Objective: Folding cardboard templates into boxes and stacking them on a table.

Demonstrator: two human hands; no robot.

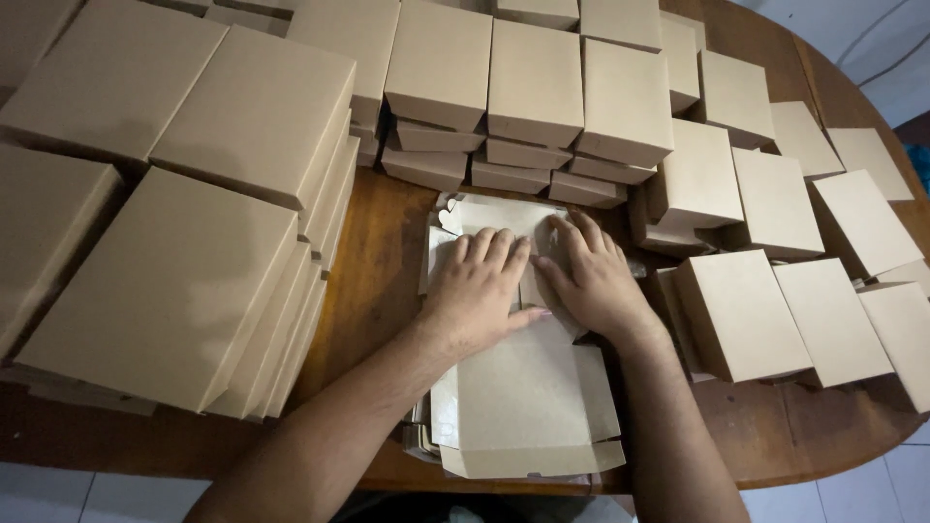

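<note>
Both hands are down flat at the centre of the wooden tabletop (373,252), side by side. The left hand (480,291) lies palm-down with fingers spread, its thumb stretched toward three o'clock. The right hand (593,276) lies just beside it, fingers spread and pointing to twelve o'clock. Neither pinches anything; both press on the unfolded cardboard box blank (528,387), which lies open on the tabletop, its front flap at six o'clock near the table's edge and its far flaps at twelve o'clock beyond the fingertips. At nine o'clock stand tall stacks of large folded boxes (194,194). At twelve o'clock a row of smaller closed boxes (533,87) is piled in layers. From one to four o'clock more small boxes (775,291) crowd the tabletop.
</note>
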